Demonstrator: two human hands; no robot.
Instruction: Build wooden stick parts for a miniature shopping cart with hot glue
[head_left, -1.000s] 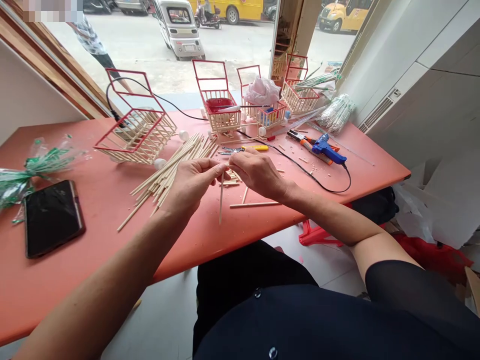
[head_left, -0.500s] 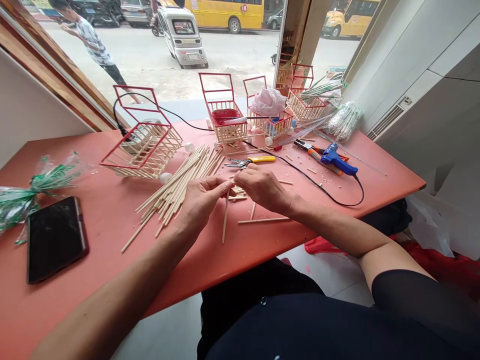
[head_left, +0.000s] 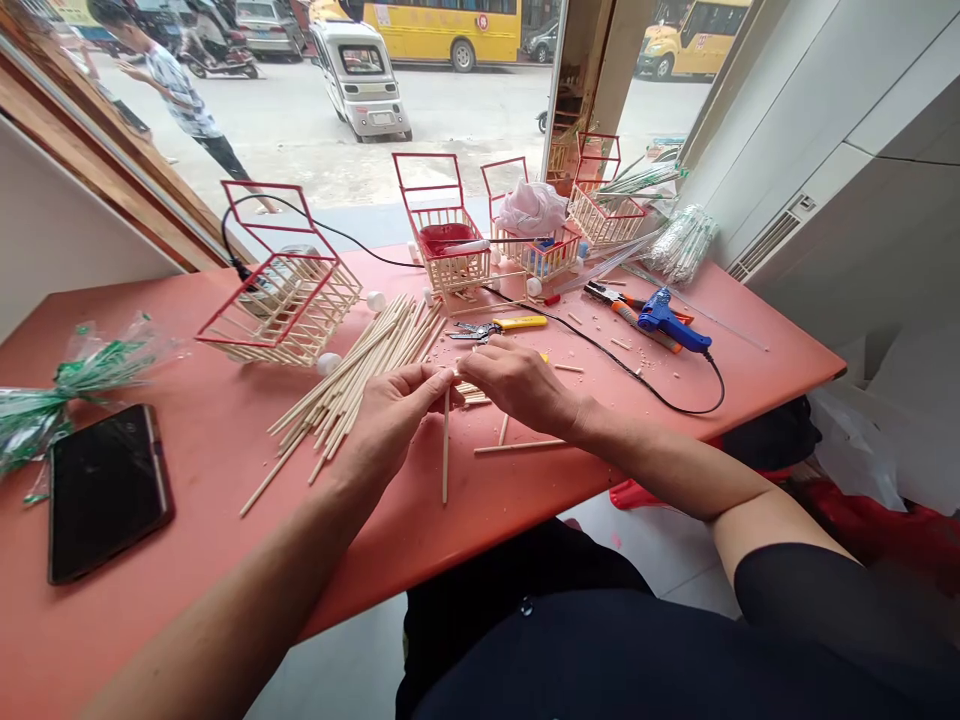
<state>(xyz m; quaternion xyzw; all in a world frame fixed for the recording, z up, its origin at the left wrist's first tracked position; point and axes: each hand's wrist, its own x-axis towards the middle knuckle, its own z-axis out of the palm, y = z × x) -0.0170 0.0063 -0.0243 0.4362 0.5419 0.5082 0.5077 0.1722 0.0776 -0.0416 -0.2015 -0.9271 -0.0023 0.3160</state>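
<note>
My left hand (head_left: pixel 390 415) and my right hand (head_left: pixel 517 382) meet over the red table (head_left: pixel 187 480), both pinching the top of a thin wooden stick (head_left: pixel 445 450) that hangs down toward me. A small yellow thing shows just behind my right hand; I cannot tell whether the hand holds it. A loose pile of long wooden sticks (head_left: pixel 352 375) lies just left of my hands. Short cut stick pieces (head_left: pixel 517 445) lie under and beside my right wrist.
Stick-and-red-wire cart models stand behind: a big one (head_left: pixel 281 290) at left, smaller ones (head_left: pixel 450 245) at the back. Yellow-handled pliers (head_left: pixel 499 325), a blue glue gun (head_left: pixel 671 318) with its black cord, a black phone (head_left: pixel 105 490) and green-wrapped bundles (head_left: pixel 67 385) lie around.
The view has shifted a little; my hands stay together on the stick, which now hangs nearly straight down.
</note>
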